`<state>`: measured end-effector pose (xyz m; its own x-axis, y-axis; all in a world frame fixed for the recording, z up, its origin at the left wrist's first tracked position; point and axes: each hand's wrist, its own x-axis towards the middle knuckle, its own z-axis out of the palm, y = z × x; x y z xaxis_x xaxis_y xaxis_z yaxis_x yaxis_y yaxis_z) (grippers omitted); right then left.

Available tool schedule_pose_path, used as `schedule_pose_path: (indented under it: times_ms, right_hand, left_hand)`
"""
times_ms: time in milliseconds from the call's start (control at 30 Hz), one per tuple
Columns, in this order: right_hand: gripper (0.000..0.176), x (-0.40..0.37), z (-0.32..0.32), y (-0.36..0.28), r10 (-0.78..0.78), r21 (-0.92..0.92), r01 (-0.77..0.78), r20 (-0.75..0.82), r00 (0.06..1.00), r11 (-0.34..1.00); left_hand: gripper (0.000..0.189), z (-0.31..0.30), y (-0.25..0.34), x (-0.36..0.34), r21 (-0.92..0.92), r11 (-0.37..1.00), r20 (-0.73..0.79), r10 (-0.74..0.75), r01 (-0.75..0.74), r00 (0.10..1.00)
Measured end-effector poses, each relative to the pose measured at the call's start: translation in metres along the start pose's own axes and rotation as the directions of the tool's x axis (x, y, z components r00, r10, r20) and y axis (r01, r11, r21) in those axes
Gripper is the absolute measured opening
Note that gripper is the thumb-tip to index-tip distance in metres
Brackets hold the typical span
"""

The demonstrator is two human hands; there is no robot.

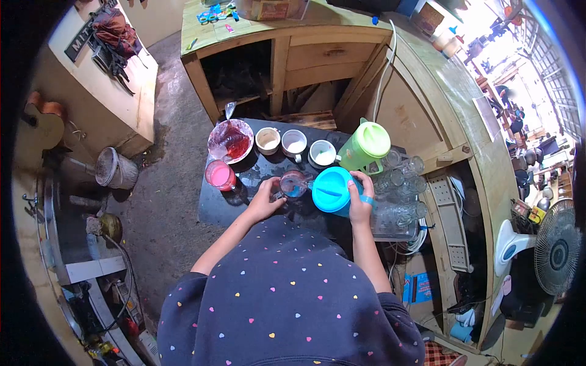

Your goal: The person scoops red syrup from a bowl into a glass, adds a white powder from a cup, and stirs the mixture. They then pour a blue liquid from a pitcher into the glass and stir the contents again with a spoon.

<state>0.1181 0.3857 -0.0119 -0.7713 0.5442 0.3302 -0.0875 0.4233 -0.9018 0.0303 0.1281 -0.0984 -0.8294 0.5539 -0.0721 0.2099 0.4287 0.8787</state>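
My left hand (266, 201) is closed around the side of a clear glass mug (294, 185). My right hand (361, 198) grips a pitcher with a blue lid (331, 190), tilted toward the mug, its spout at the mug's rim. A glass of pink drink (220, 175) stands left of my left hand. Behind it is a bowl (231, 141) with red contents and a ladle. Three light cups (268, 141), (294, 142), (322, 154) stand in a row behind the glass mug. A green pitcher (368, 144) stands behind the blue-lidded one.
Several upturned glasses (400, 183) stand on a tray at the right of the dark table (210, 204). A wooden counter (299, 33) runs behind and to the right. A bucket (116, 169) is on the floor at left; a fan (557, 247) stands at far right.
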Motion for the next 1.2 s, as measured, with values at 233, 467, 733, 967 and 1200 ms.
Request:
schedule_pose_path:
  times_ms: [233,467,733,967,1200]
  right_hand:
    - [0.022,0.005,0.001,-0.001,-0.022,-0.030,0.022,0.001,1.000,0.999]
    - [0.022,0.009,0.001,-0.005,-0.010,-0.074,0.011,0.011,1.000,0.997]
    - [0.022,0.012,0.002,-0.007,-0.025,-0.147,0.028,0.023,0.999,0.989]
    - [0.022,0.016,0.002,-0.005,-0.007,-0.172,0.012,0.033,0.999,0.985]
    - [0.021,0.019,0.001,-0.014,-0.021,-0.202,0.027,0.032,0.999,0.979]
  left_hand:
    - [0.065,0.001,-0.002,0.000,-0.007,1.000,-0.014,0.021,-0.021,1.000]
    - [0.065,0.000,0.001,-0.001,-0.004,1.000,-0.004,0.002,-0.002,1.000]
    - [0.064,0.002,-0.001,-0.001,0.001,1.000,-0.015,0.023,-0.023,1.000]
    - [0.064,0.000,0.002,-0.001,0.002,1.000,-0.007,0.016,-0.016,1.000]
    - [0.063,-0.003,-0.007,0.004,-0.031,1.000,0.018,-0.003,0.004,1.000]
